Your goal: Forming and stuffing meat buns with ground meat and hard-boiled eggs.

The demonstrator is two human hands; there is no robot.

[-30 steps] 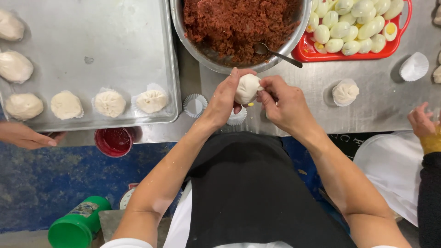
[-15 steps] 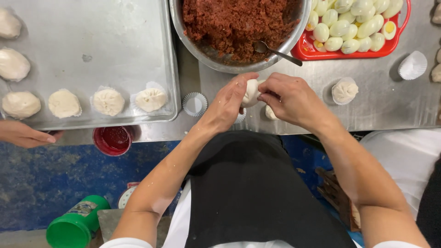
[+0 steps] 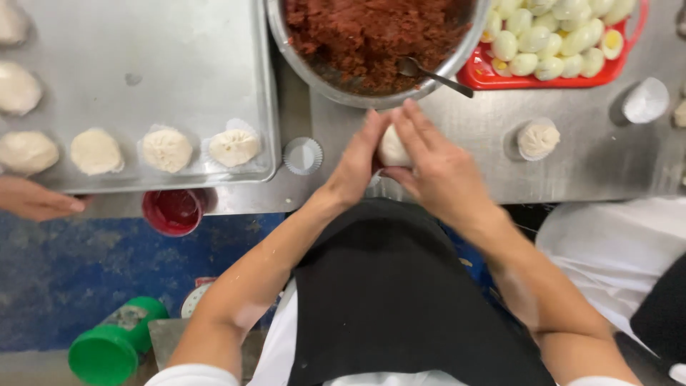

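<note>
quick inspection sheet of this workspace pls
surface: steel worktable, bare metal patches.
job's things: white dough ball cupped between both hands; metal bowl of red-brown filling with spoon; metal baking tray with shaped buns.
clutter: red tray of peeled boiled eggs; loose bun; empty paper cup; red bowl; green container.
grippers: left hand and right hand, grip closed on the dough.
cables: nothing seen.
surroundings: another person's hand at the tray; blue floor.

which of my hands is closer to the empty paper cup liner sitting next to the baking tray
Left. Your left hand is just right of the empty paper liner, cupping the dough ball; your right hand is beyond the ball, farther right.
</note>
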